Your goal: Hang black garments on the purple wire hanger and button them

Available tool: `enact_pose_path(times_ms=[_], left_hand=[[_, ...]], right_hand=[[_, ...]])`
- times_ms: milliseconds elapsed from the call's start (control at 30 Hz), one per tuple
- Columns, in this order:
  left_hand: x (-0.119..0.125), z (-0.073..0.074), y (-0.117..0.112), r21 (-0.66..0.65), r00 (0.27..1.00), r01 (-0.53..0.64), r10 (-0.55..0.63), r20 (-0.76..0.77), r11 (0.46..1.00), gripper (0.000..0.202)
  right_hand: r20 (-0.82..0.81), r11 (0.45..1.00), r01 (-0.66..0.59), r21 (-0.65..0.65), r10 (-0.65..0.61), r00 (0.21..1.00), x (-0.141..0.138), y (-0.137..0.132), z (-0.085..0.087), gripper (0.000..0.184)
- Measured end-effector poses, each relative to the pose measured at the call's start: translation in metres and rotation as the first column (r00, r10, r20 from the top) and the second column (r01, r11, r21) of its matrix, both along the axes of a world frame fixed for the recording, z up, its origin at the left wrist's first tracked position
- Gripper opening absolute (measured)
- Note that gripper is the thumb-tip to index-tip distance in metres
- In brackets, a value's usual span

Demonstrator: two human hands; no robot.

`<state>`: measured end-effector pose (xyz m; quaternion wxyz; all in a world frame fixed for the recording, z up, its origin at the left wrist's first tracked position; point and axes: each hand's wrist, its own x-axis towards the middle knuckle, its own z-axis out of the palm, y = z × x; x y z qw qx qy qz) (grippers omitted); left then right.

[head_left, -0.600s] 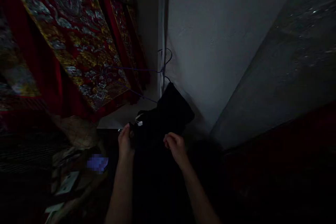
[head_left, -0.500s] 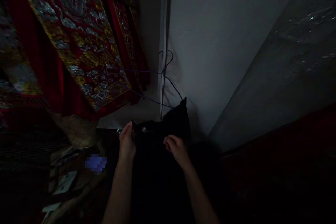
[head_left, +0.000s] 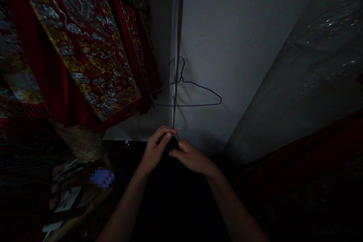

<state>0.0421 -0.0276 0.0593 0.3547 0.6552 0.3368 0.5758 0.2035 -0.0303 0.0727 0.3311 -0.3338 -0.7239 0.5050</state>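
Note:
A dark wire hanger (head_left: 208, 104) hangs by its hook at the pale vertical strip (head_left: 176, 26) on the wall, with no garment on it. Below it my two hands are close together at a piece of black cloth, apparently a garment (head_left: 173, 146). My left hand (head_left: 155, 148) is closed with thumb and fingers on the cloth's upper edge. From the other side my right hand (head_left: 194, 157) pinches the same cloth. Most of the black cloth merges with the dark area below, so its shape cannot be made out.
Red robes with silver and gold embroidery (head_left: 93, 56) hang at the left, overlapping the hanger's left end. A clear plastic cover (head_left: 300, 60) hangs at the right. Lower left are a checked cloth (head_left: 82, 145), a white phone-like object (head_left: 68, 198) and a blurred bluish item (head_left: 102, 177).
The black garment has come off the hanger, which now hangs level and free. My hands have moved together at the cloth, the left one rightward and slightly up.

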Motion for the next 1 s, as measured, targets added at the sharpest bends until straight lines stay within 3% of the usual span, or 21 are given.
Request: enact_pose_path(times_ms=[100,200,267,333,367,567,733,867,1000], left_hand=[[-0.012,-0.015,-0.005,-0.205,0.975,0.175,-0.198,-0.101,0.963,0.053],[-0.023,-0.04,-0.017,-0.383,0.855,0.193,-0.346,-0.386,0.903,0.053],[-0.031,-0.052,-0.022,-0.418,0.77,0.165,-0.381,-0.512,0.894,0.048],[-0.04,-0.057,-0.022,-0.41,0.758,0.139,-0.363,-0.542,0.901,0.044],[-0.045,-0.056,-0.02,-0.409,0.773,0.128,-0.349,-0.529,0.904,0.042],[-0.061,-0.029,-0.014,-0.346,0.9,0.114,-0.244,-0.361,0.931,0.037],[-0.051,-0.022,-0.012,-0.37,0.92,0.127,-0.249,-0.304,0.921,0.039],[-0.063,-0.028,0.001,-0.383,0.878,0.105,-0.266,-0.398,0.918,0.032],[-0.103,-0.032,0.021,-0.302,0.731,-0.02,-0.193,-0.655,0.953,0.029]], right_hand=[[0.034,0.997,-0.078,0.028,0.077,0.996,0.022,0.016,0.023,0.012],[-0.022,0.96,0.114,0.256,-0.112,0.993,0.045,0.038,0.045,0.018],[-0.081,0.84,0.287,0.46,-0.282,0.956,0.056,0.059,0.054,0.023],[-0.154,0.715,0.387,0.582,-0.371,0.916,0.059,0.082,0.055,0.028],[-0.188,0.689,0.415,0.594,-0.383,0.905,0.056,0.093,0.052,0.03],[-0.297,0.788,0.533,0.308,-0.452,0.841,0.017,0.15,0.015,0.035],[-0.224,0.783,0.5,0.369,-0.447,0.866,0.005,0.188,-0.002,0.043],[-0.088,0.797,0.463,0.387,-0.468,0.879,0.024,0.202,-0.006,0.02],[-0.036,0.825,0.419,0.379,-0.44,0.897,0.064,0.181,-0.004,0.017]])
